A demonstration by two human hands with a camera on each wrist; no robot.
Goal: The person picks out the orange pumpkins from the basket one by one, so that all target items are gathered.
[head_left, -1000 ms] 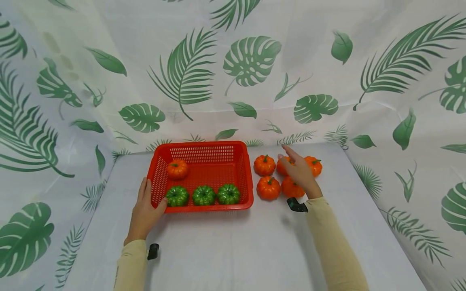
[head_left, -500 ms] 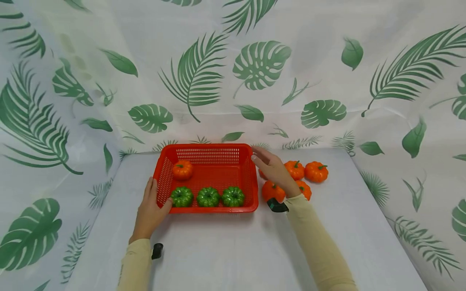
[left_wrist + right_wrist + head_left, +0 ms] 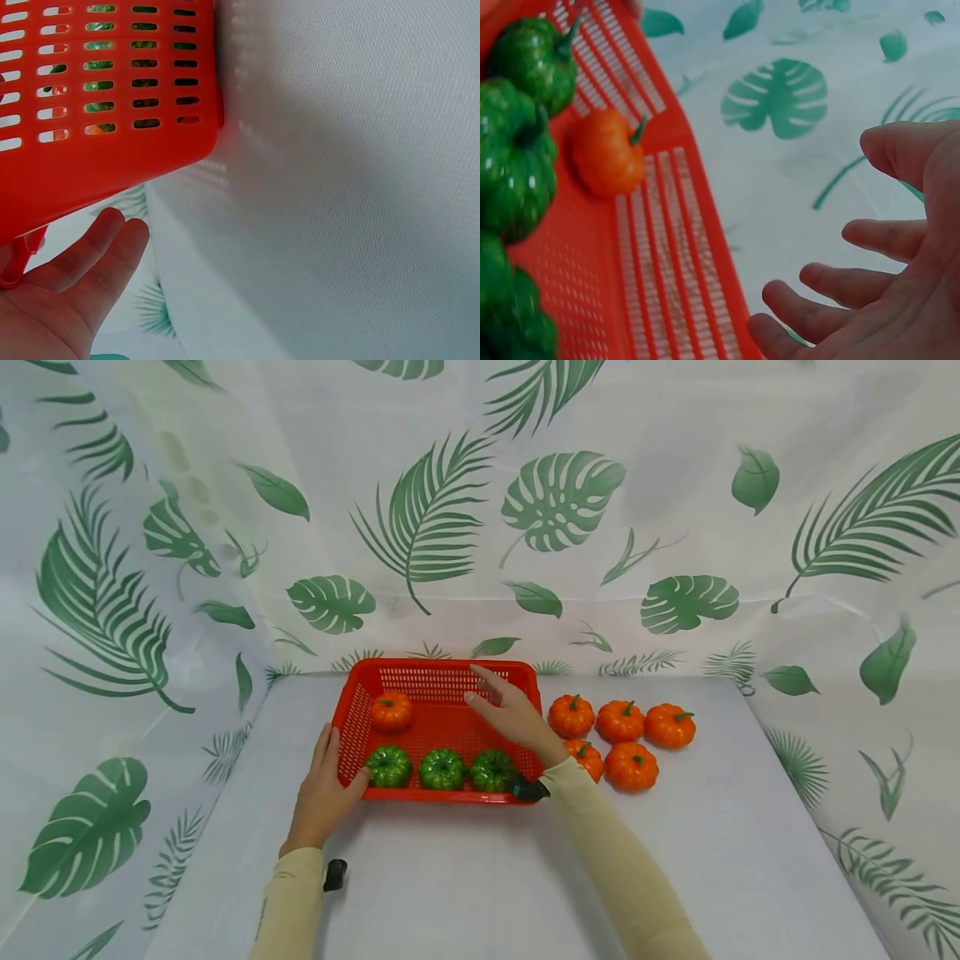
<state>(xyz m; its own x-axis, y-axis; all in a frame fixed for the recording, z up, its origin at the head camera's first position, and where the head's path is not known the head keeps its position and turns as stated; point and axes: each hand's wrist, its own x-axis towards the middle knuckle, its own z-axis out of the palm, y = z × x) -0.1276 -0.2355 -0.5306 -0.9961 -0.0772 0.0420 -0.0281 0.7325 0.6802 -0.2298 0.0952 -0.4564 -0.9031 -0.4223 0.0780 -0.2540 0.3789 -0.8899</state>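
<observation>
A red plastic basket (image 3: 442,795) with slotted walls holds one orange toy pumpkin (image 3: 392,712) at its left back and three green toy pumpkins (image 3: 442,769) along its near side. At its near left corner, my left hand (image 3: 324,797) holds the rim, the thumb over the edge and the fingers along the outside. In the left wrist view two straight fingers (image 3: 112,262) show beside the basket wall. My right hand (image 3: 517,717) hovers over the basket's right part, fingers spread, with nothing in it; the right wrist view shows the same hand (image 3: 877,292) apart from the basket.
Several orange toy pumpkins (image 3: 621,721) stand in two rows on the white table (image 3: 480,877), just right of the basket. Leaf-printed white cloth (image 3: 570,593) rises behind and at both sides.
My right hand has moved left, from above the loose orange pumpkins to over the basket, carrying nothing. My left hand keeps its place at the basket corner. The head view has shifted slightly.
</observation>
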